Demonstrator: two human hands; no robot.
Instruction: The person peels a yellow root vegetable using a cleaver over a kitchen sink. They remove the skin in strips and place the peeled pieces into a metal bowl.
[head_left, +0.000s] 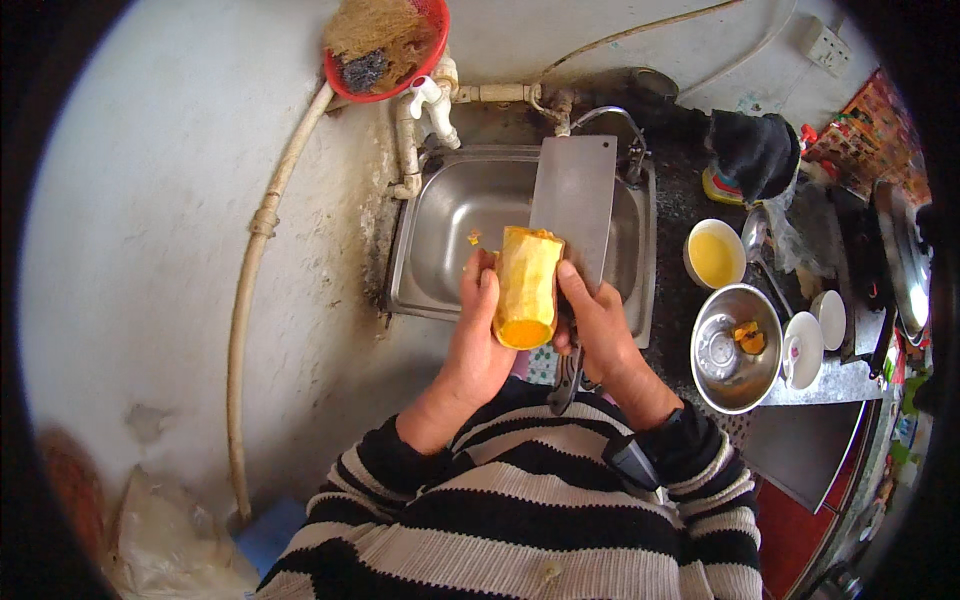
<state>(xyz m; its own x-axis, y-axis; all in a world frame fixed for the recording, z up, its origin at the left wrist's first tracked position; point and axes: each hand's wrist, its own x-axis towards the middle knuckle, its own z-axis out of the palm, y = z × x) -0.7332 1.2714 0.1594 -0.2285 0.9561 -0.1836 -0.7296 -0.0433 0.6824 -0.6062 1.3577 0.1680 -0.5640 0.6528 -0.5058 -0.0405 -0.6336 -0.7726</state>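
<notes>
A peeled piece of orange-yellow squash (529, 281) is held up over the front edge of the stainless steel sink (465, 202), its cut end tilted toward me. My left hand (474, 330) grips it from the left side. In my right hand (600, 322) is a cleaver (574, 187), its broad blade pointing away from me over the sink and its dark handle toward my body. My right thumb rests at the squash's right side. A few orange scraps (473, 238) lie in the basin.
To the right, on the dark counter, stand a bowl of yellow liquid (715, 255), a metal bowl (735, 349) with orange squash pieces, a ladle (759, 232) and white bowls (804, 351). A white plastic tap (436, 109) and red basket (442, 45) sit beyond the sink. A wall rises at left.
</notes>
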